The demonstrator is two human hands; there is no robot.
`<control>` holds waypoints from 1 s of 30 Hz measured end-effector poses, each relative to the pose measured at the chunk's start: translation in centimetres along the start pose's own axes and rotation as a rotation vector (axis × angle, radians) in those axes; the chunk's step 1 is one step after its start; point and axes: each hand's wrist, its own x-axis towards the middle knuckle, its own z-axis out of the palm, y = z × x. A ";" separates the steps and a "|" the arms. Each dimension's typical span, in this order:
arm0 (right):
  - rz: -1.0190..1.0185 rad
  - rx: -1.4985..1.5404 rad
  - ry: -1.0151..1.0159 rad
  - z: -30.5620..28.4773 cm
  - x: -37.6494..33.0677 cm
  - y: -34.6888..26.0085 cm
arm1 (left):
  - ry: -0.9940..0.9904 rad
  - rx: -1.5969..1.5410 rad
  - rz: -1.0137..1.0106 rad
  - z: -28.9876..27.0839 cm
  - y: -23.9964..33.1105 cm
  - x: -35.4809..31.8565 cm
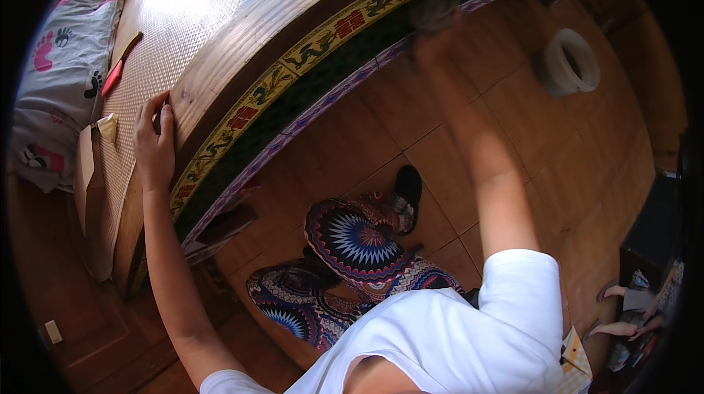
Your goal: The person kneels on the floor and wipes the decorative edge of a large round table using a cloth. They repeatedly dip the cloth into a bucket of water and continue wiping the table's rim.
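My left hand (152, 143) rests on the wooden edge (213, 67) of a raised platform, fingers bent over the wood and thumb apart. To the right, my right arm reaches out low along the platform's front. My right hand (438, 45) is smeared by motion. At its fingers is a blurred greyish, cloth-like thing (438, 12), close to the dark front panel (330, 75). Above that panel runs a yellow band (301, 56) with red and green figures; a purple patterned strip (323, 111) runs below it.
A woven mat (183, 20) covers the platform. Grey printed fabric (70, 64), a red-handled object (114, 77) and a cardboard piece (89, 166) lie at left. A white bucket (570, 64) stands on the tiled floor (440, 166). Another person's legs (616, 328) show lower right.
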 end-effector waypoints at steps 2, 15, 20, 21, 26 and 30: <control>-0.049 -0.069 -0.046 -0.6 5.8 4.4 | -0.008 -0.009 -0.017 -0.3 0.0 -0.2; 0.400 0.180 -0.183 -1.0 -8.9 -13.4 | -0.010 -0.034 -0.048 -0.1 -0.3 -0.1; 0.205 0.231 -0.420 -2.5 -4.9 -10.1 | 0.007 -0.004 -0.030 -0.9 0.0 -1.0; 0.144 0.138 -0.360 -2.4 -4.1 -6.3 | 0.012 -0.026 -0.031 -0.6 0.8 -0.6; -0.100 -0.016 -0.185 -0.2 6.2 4.0 | 0.039 -0.041 -0.029 0.1 1.5 0.5; -0.232 -0.054 -0.113 0.8 11.2 3.0 | 0.073 -0.013 0.005 0.3 1.4 0.4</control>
